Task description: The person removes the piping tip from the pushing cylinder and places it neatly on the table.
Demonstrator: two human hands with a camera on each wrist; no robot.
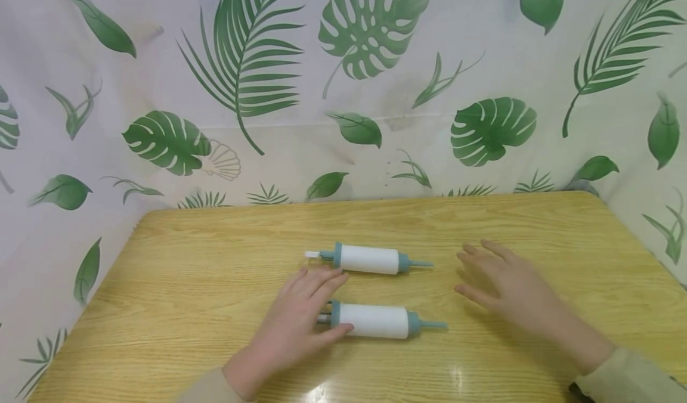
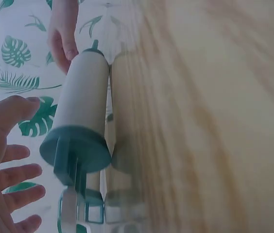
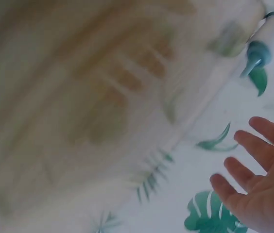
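Two tubes lay side by side on the table. The near tube [image 1: 373,321], white-bodied with teal ends, was between the left thumb and fingertips as the head view had it, its handle end under the left hand [image 1: 300,313]. The left wrist view showed a gap between that thumb and the tube; fingers slightly spread, thumb held well out, nothing pinched. The far tube [image 1: 370,259], alike in form, lay just beyond the left fingertips, its pale handle tip to their left; whether they touched its collar, could not tell.

Both nozzles pointed toward the right hand's side. Right hand [image 1: 512,284] hung apart from both tubes, fingers spread and holding nothing, somewhat blurred, fingertips nearest the far tube's nozzle. Wood-grained table [image 1: 188,272] under both sets of fingers. Beige sleeve [image 1: 628,379] behind the right fingers; leaf-printed backdrop [image 1: 290,164] well beyond all fingertips.
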